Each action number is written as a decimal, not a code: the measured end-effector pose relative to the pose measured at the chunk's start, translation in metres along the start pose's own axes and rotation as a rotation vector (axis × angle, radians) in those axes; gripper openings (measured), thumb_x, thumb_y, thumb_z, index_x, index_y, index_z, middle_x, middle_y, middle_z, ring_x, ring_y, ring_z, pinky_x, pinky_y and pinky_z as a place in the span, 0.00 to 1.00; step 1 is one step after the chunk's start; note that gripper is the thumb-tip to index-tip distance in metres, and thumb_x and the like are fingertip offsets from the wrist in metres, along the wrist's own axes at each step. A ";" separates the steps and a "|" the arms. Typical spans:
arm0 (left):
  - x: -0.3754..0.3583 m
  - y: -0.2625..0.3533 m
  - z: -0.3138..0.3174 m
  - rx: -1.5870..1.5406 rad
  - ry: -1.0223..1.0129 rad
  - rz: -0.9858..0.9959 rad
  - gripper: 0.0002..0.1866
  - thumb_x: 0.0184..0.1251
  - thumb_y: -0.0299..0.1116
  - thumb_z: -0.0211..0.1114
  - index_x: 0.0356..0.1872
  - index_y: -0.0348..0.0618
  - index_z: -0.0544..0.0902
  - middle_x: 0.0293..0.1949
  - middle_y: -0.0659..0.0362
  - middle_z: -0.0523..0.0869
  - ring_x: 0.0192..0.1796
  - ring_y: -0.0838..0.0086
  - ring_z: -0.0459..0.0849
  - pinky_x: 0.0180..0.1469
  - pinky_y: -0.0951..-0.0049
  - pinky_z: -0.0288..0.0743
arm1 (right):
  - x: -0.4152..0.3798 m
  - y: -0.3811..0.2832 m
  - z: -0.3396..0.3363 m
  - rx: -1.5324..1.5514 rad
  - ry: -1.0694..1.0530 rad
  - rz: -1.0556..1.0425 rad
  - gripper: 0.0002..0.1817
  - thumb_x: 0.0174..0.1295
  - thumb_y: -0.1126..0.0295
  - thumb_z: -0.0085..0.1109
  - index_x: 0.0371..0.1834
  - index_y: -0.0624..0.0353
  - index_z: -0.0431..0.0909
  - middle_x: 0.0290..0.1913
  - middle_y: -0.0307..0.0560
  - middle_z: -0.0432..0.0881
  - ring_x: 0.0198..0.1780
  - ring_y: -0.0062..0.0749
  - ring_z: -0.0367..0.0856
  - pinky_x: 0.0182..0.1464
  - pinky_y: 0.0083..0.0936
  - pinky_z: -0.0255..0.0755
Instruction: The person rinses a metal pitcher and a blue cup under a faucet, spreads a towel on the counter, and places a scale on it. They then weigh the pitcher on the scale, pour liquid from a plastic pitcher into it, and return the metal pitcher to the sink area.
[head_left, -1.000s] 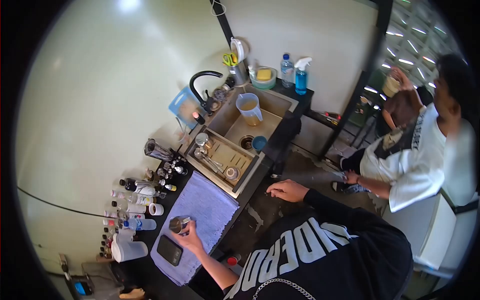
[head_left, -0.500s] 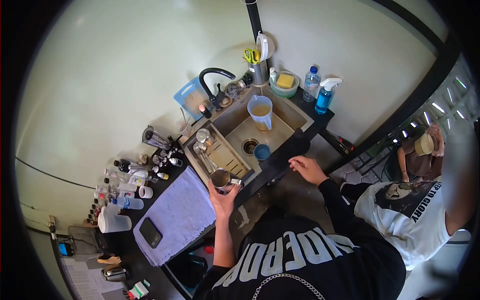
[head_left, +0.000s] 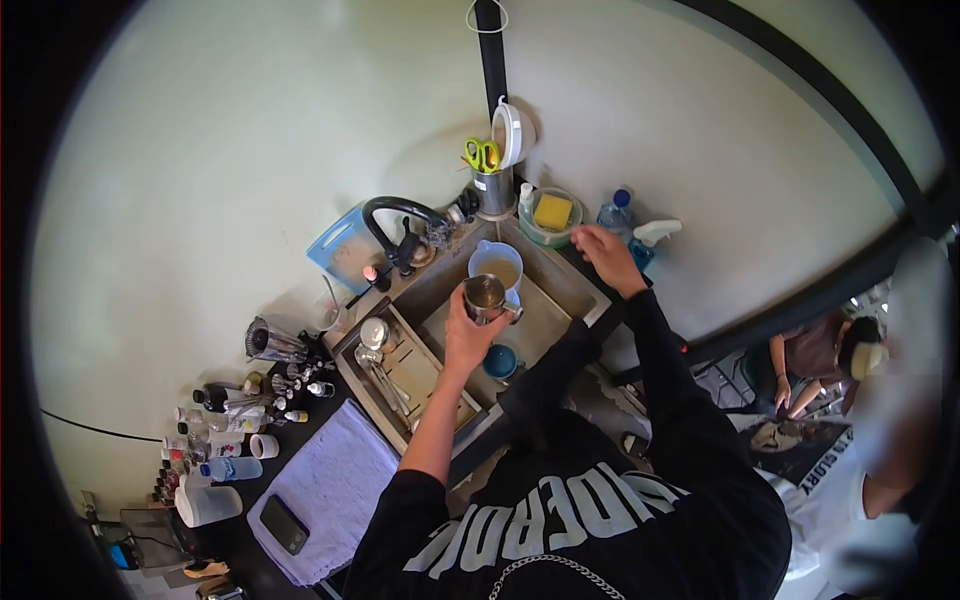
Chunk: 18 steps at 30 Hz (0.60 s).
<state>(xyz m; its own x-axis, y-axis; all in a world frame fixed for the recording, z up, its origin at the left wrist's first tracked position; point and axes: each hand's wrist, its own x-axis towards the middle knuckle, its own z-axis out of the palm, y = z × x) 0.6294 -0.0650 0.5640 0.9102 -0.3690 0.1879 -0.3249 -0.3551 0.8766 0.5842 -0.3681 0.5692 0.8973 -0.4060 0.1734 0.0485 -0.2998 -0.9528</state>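
Note:
My left hand (head_left: 468,335) is closed around a steel milk pitcher (head_left: 487,292), holding it above the sink (head_left: 545,330). Brownish liquid shows inside the pitcher. Just behind it in the sink stands a translucent plastic measuring jug (head_left: 494,262) with cloudy liquid, partly hidden by the pitcher. A blue cup (head_left: 501,361) sits in the sink below my left hand. At the right, my right hand (head_left: 608,258) is in the air with loosely bent fingers and nothing visible in them. It is beside a bowl (head_left: 548,233) that carries a yellow sponge (head_left: 553,211).
A black faucet (head_left: 400,203) arches over the sink's back edge. A water bottle (head_left: 616,210) and a spray bottle (head_left: 655,235) stand behind my right hand. On the left lie a lilac towel (head_left: 335,490), a black scale (head_left: 285,524) and several bottles. Another person (head_left: 815,365) is at far right.
My left hand has carried the milk pitcher from the sink's side tray to over the basin. My right hand has risen from the counter's front edge toward the sponge bowl. The view has shifted.

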 end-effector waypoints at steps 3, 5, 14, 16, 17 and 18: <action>0.039 -0.002 0.025 -0.012 0.009 -0.049 0.49 0.47 0.44 0.85 0.68 0.37 0.67 0.53 0.46 0.86 0.56 0.57 0.87 0.60 0.59 0.78 | 0.093 0.027 0.012 -0.121 0.016 -0.051 0.22 0.74 0.54 0.56 0.56 0.63 0.80 0.45 0.52 0.89 0.48 0.34 0.88 0.53 0.30 0.78; 0.062 -0.007 0.041 0.028 -0.009 -0.054 0.51 0.46 0.43 0.86 0.69 0.33 0.66 0.57 0.42 0.83 0.59 0.54 0.84 0.60 0.60 0.77 | 0.141 0.047 0.027 -0.124 -0.006 -0.078 0.21 0.76 0.56 0.55 0.55 0.64 0.81 0.46 0.48 0.88 0.48 0.30 0.86 0.53 0.27 0.77; 0.136 -0.047 0.120 0.158 0.082 -0.009 0.48 0.47 0.43 0.85 0.66 0.35 0.66 0.52 0.44 0.85 0.53 0.54 0.86 0.56 0.59 0.78 | 0.232 0.097 0.088 -0.317 -0.057 -0.024 0.20 0.73 0.54 0.50 0.46 0.61 0.84 0.42 0.58 0.87 0.47 0.50 0.86 0.51 0.37 0.77; 0.148 -0.046 0.129 0.104 0.060 -0.012 0.47 0.48 0.43 0.84 0.65 0.37 0.67 0.51 0.46 0.85 0.52 0.54 0.86 0.56 0.58 0.78 | 0.234 0.094 0.090 -0.271 -0.091 -0.024 0.21 0.71 0.54 0.50 0.42 0.62 0.84 0.41 0.62 0.86 0.47 0.57 0.85 0.50 0.44 0.76; 0.153 -0.045 0.132 0.106 0.066 -0.025 0.47 0.48 0.43 0.84 0.65 0.37 0.67 0.51 0.46 0.85 0.52 0.54 0.86 0.56 0.58 0.78 | 0.234 0.093 0.090 -0.233 -0.115 -0.028 0.21 0.68 0.55 0.50 0.39 0.64 0.83 0.41 0.65 0.85 0.46 0.64 0.83 0.49 0.51 0.75; 0.157 -0.040 0.133 0.106 0.048 -0.043 0.47 0.47 0.42 0.85 0.65 0.36 0.67 0.51 0.45 0.84 0.52 0.54 0.85 0.55 0.58 0.78 | 0.235 0.093 0.090 -0.230 -0.130 -0.025 0.21 0.68 0.55 0.50 0.39 0.64 0.83 0.41 0.65 0.85 0.46 0.64 0.83 0.49 0.51 0.75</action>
<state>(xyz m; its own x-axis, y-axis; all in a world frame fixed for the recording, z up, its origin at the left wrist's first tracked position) 0.7510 -0.2231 0.5000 0.9344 -0.3110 0.1739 -0.3080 -0.4594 0.8331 0.8388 -0.4136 0.4993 0.9466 -0.2862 0.1486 -0.0162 -0.5025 -0.8644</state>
